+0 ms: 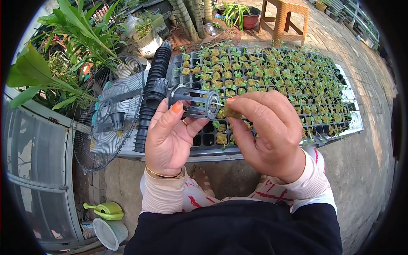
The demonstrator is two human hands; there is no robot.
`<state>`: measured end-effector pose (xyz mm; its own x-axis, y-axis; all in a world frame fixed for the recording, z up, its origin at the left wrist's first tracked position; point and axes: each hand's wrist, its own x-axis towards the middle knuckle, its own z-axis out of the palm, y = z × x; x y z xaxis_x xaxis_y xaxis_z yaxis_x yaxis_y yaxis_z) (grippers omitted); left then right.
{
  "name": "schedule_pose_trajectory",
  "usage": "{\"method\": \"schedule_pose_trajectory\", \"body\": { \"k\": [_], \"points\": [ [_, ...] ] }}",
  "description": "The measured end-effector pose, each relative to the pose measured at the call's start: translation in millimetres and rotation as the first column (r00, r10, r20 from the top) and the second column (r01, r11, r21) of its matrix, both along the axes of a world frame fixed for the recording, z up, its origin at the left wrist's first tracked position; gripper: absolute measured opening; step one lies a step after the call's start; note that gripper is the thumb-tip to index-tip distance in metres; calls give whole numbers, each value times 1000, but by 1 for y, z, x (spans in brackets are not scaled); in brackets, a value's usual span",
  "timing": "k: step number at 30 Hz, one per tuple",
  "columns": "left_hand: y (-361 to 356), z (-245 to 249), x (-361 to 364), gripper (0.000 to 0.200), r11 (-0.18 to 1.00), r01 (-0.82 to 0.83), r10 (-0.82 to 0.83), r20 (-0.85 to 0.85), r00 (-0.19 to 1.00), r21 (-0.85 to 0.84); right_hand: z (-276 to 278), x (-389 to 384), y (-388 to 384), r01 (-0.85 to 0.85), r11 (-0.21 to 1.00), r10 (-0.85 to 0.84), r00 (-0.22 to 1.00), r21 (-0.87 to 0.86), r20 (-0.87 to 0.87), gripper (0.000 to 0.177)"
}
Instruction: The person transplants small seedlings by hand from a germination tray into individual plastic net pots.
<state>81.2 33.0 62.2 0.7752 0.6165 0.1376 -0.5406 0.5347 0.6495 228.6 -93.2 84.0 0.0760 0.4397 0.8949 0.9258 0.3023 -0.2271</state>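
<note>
A black slotted net pot (199, 101) lies on its side in my left hand (172, 136), its narrow base facing right. The fingers and thumb wrap round its wide end. My right hand (272, 131) pinches a small brownish plug (230, 111) between thumb and forefinger, just right of the pot's base. A thin pale stem runs from the plug into the hole in the base. Behind both hands, a black cell tray (208, 139) holds several similar plugs with green seedlings. Stacked black net pots (156, 70) form a long column left of the tray.
A round wire fan guard (106, 112) lies at the left, with a single black pot (117, 121) on it. Leafy plants (63, 80) stand beyond. A woven-look stool (284, 21) is at the back. A green watering can (108, 210) and a bucket (110, 233) sit lower left.
</note>
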Motion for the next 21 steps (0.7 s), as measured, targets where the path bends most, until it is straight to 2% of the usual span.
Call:
{"method": "schedule_pose_trajectory", "body": {
  "k": [3,6,10,13,21],
  "points": [
    [-5,1,2,21,996,-47,47,2,999,81,-1,1,1,-41,999,42,998,7,-56,31],
    [-7,1,4,20,995,-53,54,-10,998,88,0,2,1,-61,998,61,994,-3,-88,30],
    [-8,0,6,21,996,-36,38,-17,999,83,0,1,0,-47,998,43,994,-35,-105,31],
    [-9,-1,7,20,998,-18,19,-6,1000,64,-1,1,2,-54,999,54,992,2,-114,29],
    [-10,0,7,20,999,-27,28,-19,999,21,-3,2,2,-138,986,113,967,-97,-228,27]
  ]
}}
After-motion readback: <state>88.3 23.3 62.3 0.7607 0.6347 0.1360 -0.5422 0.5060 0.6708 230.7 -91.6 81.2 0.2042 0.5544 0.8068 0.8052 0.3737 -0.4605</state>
